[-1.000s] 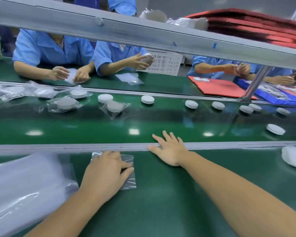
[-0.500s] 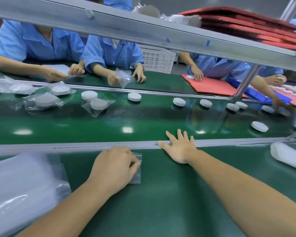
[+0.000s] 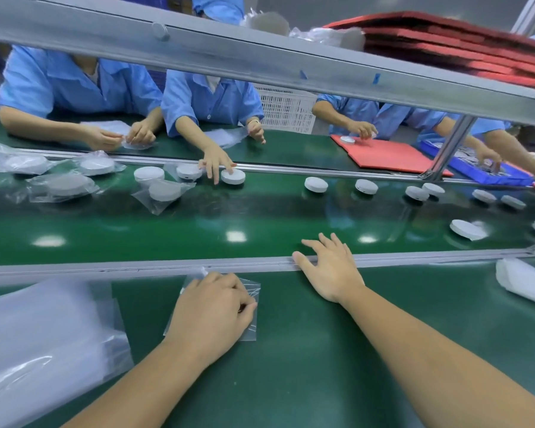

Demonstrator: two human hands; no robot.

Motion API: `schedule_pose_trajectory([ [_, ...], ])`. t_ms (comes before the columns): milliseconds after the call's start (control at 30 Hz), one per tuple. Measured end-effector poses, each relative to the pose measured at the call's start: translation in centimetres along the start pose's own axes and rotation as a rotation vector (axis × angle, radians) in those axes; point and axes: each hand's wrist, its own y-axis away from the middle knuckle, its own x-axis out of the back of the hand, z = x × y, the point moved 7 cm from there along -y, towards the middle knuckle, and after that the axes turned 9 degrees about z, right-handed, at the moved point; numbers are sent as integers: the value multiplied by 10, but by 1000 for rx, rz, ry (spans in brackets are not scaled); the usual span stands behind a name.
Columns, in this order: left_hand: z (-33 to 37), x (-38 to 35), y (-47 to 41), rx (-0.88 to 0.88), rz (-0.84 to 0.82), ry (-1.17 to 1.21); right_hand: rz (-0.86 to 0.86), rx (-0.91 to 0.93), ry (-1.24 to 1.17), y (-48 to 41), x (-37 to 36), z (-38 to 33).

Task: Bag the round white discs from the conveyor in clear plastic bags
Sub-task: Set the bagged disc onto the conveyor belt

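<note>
Several round white discs lie loose on the glossy green conveyor (image 3: 260, 217); one disc (image 3: 316, 184) sits beyond my right hand and another disc (image 3: 467, 230) lies nearer, at the right. Bagged discs (image 3: 164, 191) lie at the belt's left. My left hand (image 3: 210, 310) rests on the near green table with curled fingers, pinching a small clear plastic bag (image 3: 251, 287) that lies flat under it. My right hand (image 3: 331, 267) lies spread over the metal rail (image 3: 105, 267) at the belt's near edge, holding nothing.
A thick stack of clear bags (image 3: 44, 341) lies at my left, a white roll (image 3: 525, 282) at the far right. Workers in blue sit across; one worker's hand (image 3: 215, 163) touches a disc. An overhead metal beam (image 3: 260, 60) crosses the view. Red tray (image 3: 389, 154) and blue tray (image 3: 476, 168) sit beyond.
The discs have drifted left along the belt. A worker across has reached onto the belt to a disc. My hands have stayed on the bag and the rail.
</note>
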Motion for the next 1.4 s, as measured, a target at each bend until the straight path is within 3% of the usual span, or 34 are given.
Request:
schedule_pose_trajectory([
  [167,7,13,-10,-15,104,57,71,7,-42,2,4,1],
  [633,9,20,-22,20,94,54,149,25,-87,1,5,2],
  [933,-2,28,-27,82,62,88,129,138,133,1,2,-9],
  [1133,-14,35,-25,91,104,68,80,74,81,2,-1,-4],
  [1267,-18,10,-2,63,-26,-15,54,87,50,0,-4,-4],
  [1400,-22,0,4,63,-50,-28,45,83,38,-1,-5,-3],
])
